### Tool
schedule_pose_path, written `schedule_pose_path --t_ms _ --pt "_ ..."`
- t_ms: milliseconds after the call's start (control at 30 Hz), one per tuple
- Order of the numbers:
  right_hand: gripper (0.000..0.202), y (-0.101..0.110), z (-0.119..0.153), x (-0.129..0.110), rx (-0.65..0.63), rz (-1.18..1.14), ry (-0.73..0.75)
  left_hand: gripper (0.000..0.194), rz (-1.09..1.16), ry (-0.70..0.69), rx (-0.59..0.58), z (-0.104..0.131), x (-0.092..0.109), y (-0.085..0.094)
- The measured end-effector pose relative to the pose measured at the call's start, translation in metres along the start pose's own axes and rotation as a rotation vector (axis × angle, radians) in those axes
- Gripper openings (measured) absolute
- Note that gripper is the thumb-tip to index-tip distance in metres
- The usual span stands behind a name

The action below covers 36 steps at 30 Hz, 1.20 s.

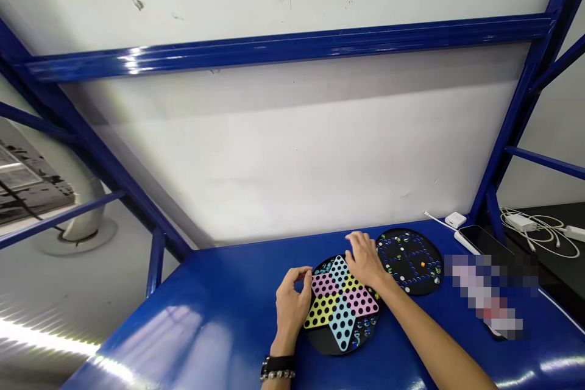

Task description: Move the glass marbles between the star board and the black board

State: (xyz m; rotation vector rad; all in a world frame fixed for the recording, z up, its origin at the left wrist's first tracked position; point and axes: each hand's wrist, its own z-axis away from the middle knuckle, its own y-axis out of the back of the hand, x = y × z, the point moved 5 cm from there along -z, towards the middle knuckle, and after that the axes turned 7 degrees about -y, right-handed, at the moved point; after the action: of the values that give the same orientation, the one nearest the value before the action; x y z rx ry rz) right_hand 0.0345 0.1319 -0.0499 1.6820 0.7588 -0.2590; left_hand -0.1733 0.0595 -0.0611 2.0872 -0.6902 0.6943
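Note:
A round black Chinese checkers board (315,341) lies on the blue table, with a star of pink, yellow and pale blue points dotted with black holes. Glass marbles (363,329) sit in the gaps between the star's points. At the board's upper left rim is my left hand (291,301), its thumb and index finger curled together; what is between the tips, if anything, is hidden. My right hand (364,261) reaches over the board's upper right part, with thumb and fingers apart. Its fingers partly cover the top point of the star.
A second round black game board (414,277) with marbles and an orange die (423,264) lies to the right. Beyond it are a phone (484,239), a white adapter (456,220) and a blurred-out item. A blue metal frame (292,49) and white wall stand behind.

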Motion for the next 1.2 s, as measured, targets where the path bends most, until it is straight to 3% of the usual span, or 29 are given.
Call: schedule_pose_path --t_ms 133,267,533,800,967,1067,1133,1200 --pt "0.026 0.016 -0.006 0.056 0.010 0.106 -0.181 0.031 -0.004 0.012 -0.013 0.000 0.001 0.000" --pt "0.020 0.015 0.000 0.083 -0.061 0.059 -0.177 0.031 -0.014 0.020 -0.014 0.001 -0.001 0.000" --pt "0.018 0.018 0.005 0.100 -0.139 -0.173 -0.244 0.031 -0.014 0.041 -0.003 0.002 -0.006 0.002" --pt "0.005 0.024 0.003 0.097 -0.044 -0.394 -0.262 0.032 -0.019 0.035 -0.011 0.002 -0.006 0.001" --pt "0.027 0.055 0.001 0.100 0.082 -1.124 -0.408 0.032 -0.022 0.030 -0.012 0.002 -0.005 0.001" --pt "0.023 0.075 0.009 0.104 0.070 -1.513 -0.468 0.032 -0.020 0.019 -0.015 0.002 -0.004 0.001" --pt "0.023 0.085 0.019 0.109 0.009 -1.543 -0.510 0.032 -0.022 0.020 -0.016 0.002 -0.003 0.001" --pt "0.031 0.093 0.031 0.119 -0.045 -1.356 -0.551 0.032 -0.023 0.020 -0.014 0.001 -0.003 0.001"
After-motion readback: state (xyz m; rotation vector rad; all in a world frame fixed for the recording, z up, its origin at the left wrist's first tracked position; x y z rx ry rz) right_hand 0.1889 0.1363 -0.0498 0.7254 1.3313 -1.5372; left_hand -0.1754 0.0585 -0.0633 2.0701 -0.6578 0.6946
